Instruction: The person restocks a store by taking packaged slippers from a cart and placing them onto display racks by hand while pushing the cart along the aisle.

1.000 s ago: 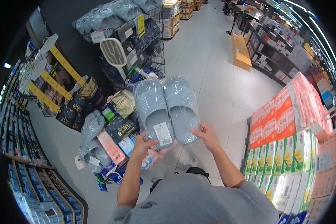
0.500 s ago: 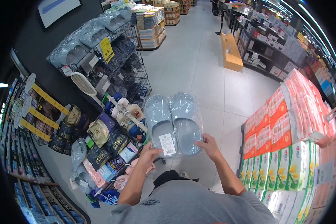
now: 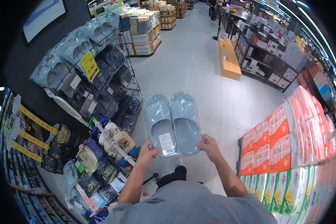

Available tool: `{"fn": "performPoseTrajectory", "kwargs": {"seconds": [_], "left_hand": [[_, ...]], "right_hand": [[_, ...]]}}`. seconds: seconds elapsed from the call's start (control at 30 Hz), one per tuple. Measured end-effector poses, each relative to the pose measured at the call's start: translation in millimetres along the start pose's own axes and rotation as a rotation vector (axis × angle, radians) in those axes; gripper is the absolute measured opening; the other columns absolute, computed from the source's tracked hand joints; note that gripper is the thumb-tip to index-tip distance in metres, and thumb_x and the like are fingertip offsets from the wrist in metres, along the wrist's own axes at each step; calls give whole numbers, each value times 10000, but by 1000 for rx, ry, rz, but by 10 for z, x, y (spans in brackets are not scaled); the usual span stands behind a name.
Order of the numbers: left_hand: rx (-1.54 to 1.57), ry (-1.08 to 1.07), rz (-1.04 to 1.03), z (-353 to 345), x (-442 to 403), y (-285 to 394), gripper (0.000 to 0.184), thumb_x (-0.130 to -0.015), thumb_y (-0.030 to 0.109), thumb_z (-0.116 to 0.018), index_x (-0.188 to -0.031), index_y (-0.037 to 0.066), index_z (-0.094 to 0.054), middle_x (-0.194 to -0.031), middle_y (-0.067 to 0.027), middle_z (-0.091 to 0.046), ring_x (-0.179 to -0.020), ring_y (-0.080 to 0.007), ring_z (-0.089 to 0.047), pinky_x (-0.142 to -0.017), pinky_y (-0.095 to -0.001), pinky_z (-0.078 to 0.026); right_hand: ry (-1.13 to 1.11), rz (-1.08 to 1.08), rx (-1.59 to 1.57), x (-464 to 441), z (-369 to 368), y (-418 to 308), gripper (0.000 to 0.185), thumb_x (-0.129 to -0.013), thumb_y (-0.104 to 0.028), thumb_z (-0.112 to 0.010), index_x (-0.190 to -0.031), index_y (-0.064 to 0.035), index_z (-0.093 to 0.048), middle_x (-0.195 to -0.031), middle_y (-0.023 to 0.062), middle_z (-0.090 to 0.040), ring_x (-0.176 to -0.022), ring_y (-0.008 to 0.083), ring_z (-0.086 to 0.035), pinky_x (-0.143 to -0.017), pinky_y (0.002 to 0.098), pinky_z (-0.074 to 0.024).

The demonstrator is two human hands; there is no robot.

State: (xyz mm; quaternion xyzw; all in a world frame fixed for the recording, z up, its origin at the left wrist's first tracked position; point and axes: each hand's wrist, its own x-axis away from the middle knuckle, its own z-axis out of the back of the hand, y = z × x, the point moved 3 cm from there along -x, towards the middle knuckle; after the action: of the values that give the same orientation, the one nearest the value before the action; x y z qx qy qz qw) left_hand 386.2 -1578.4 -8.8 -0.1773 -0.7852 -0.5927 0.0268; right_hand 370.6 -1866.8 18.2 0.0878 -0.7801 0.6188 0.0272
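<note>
Grey-blue slippers (image 3: pixel 172 127) in clear plastic (image 3: pixel 198 112), near ends between left hand (image 3: pixel 147 154) and right hand (image 3: pixel 210 148), both grasping edges, fingers (image 3: pixel 150 143) probably underneath.

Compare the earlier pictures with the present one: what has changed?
In view, the wire rack and yellow price sign have shifted left and down; the tissue packs and bagged slippers sit lower. Nothing was taken hold of or let go: the left hand and right hand still hold the slippers' heel ends.
</note>
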Motion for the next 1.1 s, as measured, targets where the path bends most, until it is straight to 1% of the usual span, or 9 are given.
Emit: {"fn": "performPoseTrajectory", "kwargs": {"seconds": [0.1, 0.23, 0.3, 0.4, 0.57, 0.67, 0.77, 0.87, 1.1], "left_hand": [[100, 26, -69, -107, -501, 256, 520, -704, -37, -691, -1180, -6, -485, -974, -56, -618, -819, -129, -604, -660, -228, -457], [49, -12, -143, -110, -1105, 679, 523, -708, -43, -681, -1186, -24, -471, -1000, -71, -619, -877, -153, -610, -740, -261, -472], [30, -28, -134, -82, -1333, 813, 555, -701, -65, -675, -1207, -36, -450, -1041, -88, -615, -938, -181, -608, -834, -300, -469], [54, 39, -164, 12, -1532, 967, 586, -691, -85, -672, -1225, -39, -435, -1083, -109, -608, -982, -206, -606, -888, -323, -463], [111, 127, -197, 170, -1636, 1162, 602, -685, -83, -680, -1233, -41, -434, -1109, -119, -600, -1007, -216, -603, -900, -337, -466], [127, 180, -205, 295, -1756, 1241, 618, -689, -66, -688, -1249, -43, -427, -1113, -118, -598, -1012, -210, -601, -895, -335, -469], [80, 283, -224, 430, -1793, 1504, 612, -691, -58, -690, -1246, -38, -433, -1106, -110, -602, -1007, -195, -600, -881, -315, -471], [40, 329, -266, 557, -1939, 1783, 611, -688, -52, -697, -1241, -33, -438, -1098, -105, -605, -1003, -182, -598, -872, -301, -472], [-78, 522, -378, 849, -2322, 2439, 597, -697, 6, -735, -1217, -59, -447, -1083, -112, -592, -969, -162, -589, -839, -286, -471]], "right_hand": [[-24, 26, 73, -554, 96, -223, 269, -791, -81, -663, -1028, 8, -571, -824, 13, -597, -714, 75, -541, -627, 231, -426], [-90, 24, 233, -1259, 208, -571, 354, -776, -105, -675, -1086, 6, -545, -840, 6, -597, -707, 72, -534, -608, 220, -413], [-89, 64, 195, -1547, 158, -709, 345, -774, -104, -674, -1077, 2, -545, -833, 5, -595, -705, 69, -533, -600, 215, -406], [-98, 68, 111, -1828, 45, -850, 333, -774, -100, -671, -1068, -6, -546, -830, 7, -595, -702, 69, -531, -591, 211, -400], [-143, 3, 34, -2397, -80, -745, 321, -774, -77, -666, -1055, 17, -544, -858, 40, -609, -718, 97, -563, -614, 246, -445], [-260, -10, -56, -2753, -235, -747, 322, -778, -58, -661, -1069, 17, -545, -892, 62, -623, -735, 113, -587, -629, 257, -464], [-325, -86, -167, -3060, -499, -845, 335, -783, -27, -640, -1095, 32, -530, -940, 94, -630, -807, 139, -614, -696, 277, -489], [-441, -30, -294, -3506, -623, -989, 408, -780, -17, -621, -1153, 76, -484, -1003, 120, -620, -909, 171, -614, -802, 303, -487], [-673, -43, -311, -4681, -1232, -1413, 461, -772, -27, -626, -1193, 74, -469, -1016, 114, -614, -881, 158, -606, -758, 281, -478]]}}
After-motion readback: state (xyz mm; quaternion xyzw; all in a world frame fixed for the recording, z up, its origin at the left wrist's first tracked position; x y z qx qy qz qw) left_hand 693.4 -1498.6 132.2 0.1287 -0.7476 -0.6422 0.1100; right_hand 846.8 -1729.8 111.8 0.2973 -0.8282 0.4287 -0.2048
